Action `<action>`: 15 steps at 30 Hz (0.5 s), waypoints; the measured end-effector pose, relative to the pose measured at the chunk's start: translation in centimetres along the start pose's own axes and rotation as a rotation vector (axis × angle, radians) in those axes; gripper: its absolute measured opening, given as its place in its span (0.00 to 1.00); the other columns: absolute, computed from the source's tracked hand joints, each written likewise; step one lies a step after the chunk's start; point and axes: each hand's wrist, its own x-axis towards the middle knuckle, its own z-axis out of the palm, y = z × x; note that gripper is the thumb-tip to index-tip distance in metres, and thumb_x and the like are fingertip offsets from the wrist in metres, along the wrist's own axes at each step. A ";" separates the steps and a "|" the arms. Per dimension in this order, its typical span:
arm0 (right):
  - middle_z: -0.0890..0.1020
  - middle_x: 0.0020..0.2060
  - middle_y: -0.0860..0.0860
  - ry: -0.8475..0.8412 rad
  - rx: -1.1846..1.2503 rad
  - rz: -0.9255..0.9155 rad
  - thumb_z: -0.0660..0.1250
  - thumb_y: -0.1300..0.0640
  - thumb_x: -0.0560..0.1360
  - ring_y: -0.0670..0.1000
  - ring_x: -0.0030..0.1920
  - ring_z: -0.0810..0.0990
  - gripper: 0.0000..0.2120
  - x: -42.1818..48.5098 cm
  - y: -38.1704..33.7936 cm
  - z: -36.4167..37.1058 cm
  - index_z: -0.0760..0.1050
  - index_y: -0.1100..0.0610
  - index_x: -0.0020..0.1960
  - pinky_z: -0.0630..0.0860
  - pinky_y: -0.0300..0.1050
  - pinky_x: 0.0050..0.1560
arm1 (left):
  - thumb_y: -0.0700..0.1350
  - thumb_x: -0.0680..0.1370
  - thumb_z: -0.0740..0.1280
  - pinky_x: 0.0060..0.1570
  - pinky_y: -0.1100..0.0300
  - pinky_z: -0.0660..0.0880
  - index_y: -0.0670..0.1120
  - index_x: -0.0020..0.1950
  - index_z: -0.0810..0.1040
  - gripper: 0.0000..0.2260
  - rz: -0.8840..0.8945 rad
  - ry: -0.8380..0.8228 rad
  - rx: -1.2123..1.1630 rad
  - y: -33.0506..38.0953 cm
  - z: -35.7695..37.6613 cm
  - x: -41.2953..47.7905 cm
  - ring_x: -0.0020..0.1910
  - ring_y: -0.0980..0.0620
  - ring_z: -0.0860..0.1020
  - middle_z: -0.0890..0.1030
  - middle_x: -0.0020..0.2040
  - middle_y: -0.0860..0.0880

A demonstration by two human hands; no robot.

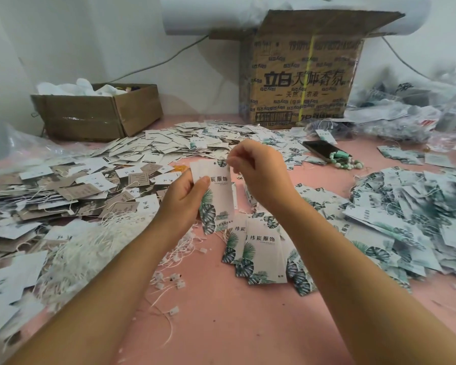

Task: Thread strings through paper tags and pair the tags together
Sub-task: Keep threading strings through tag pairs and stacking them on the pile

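Observation:
My left hand (186, 197) grips a white paper tag with green leaf print (217, 192) upright above the pink table, thumb across its face; a second tag edge shows behind it. My right hand (258, 172) pinches at the tag's top, by the hole near a leaf mark; the string itself is too thin to make out there. A bundle of white strings with plastic clasps (90, 248) lies to the left below my left arm. A small stack of matching leaf tags (261, 256) lies under my right forearm.
Heaps of tags cover the pink table (221, 325): grey and white ones at left (50, 196), leaf ones at right (411, 222). A low carton (100, 111) and a tall printed carton (303, 75) stand at the back. A phone (321, 150) and green beads (345, 160) lie nearby.

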 end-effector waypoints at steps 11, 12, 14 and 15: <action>0.74 0.43 0.53 0.058 -0.061 -0.026 0.65 0.56 0.76 0.53 0.50 0.71 0.06 0.2 0.1 0.4 0.77 0.59 0.47 0.66 0.43 0.49 | 0.49 0.80 0.58 0.61 0.50 0.71 0.60 0.52 0.78 0.10 -0.020 -0.001 -0.146 1.2 0.9 -0.5 0.55 0.58 0.78 0.82 0.52 0.57; 0.72 0.44 0.53 0.062 -0.070 -0.026 0.66 0.56 0.75 0.52 0.51 0.69 0.06 0.2 0.1 0.4 0.77 0.59 0.47 0.63 0.41 0.46 | 0.47 0.81 0.57 0.59 0.52 0.72 0.60 0.50 0.78 0.12 -0.016 0.008 -0.141 1.1 0.9 -0.4 0.53 0.59 0.79 0.82 0.50 0.59; 0.72 0.45 0.54 0.063 -0.069 -0.032 0.66 0.57 0.75 0.52 0.50 0.70 0.05 0.2 0.1 0.4 0.77 0.59 0.47 0.62 0.40 0.44 | 0.45 0.82 0.57 0.50 0.63 0.75 0.59 0.49 0.78 0.13 0.012 0.023 -0.149 0.9 0.9 -0.3 0.48 0.63 0.79 0.83 0.46 0.61; 0.72 0.45 0.53 0.064 -0.067 -0.039 0.66 0.57 0.75 0.53 0.50 0.70 0.05 0.2 0.1 0.3 0.77 0.59 0.46 0.62 0.40 0.44 | 0.44 0.82 0.56 0.44 0.68 0.75 0.59 0.47 0.78 0.14 0.033 0.020 -0.162 0.8 1.0 -0.3 0.44 0.65 0.80 0.83 0.43 0.62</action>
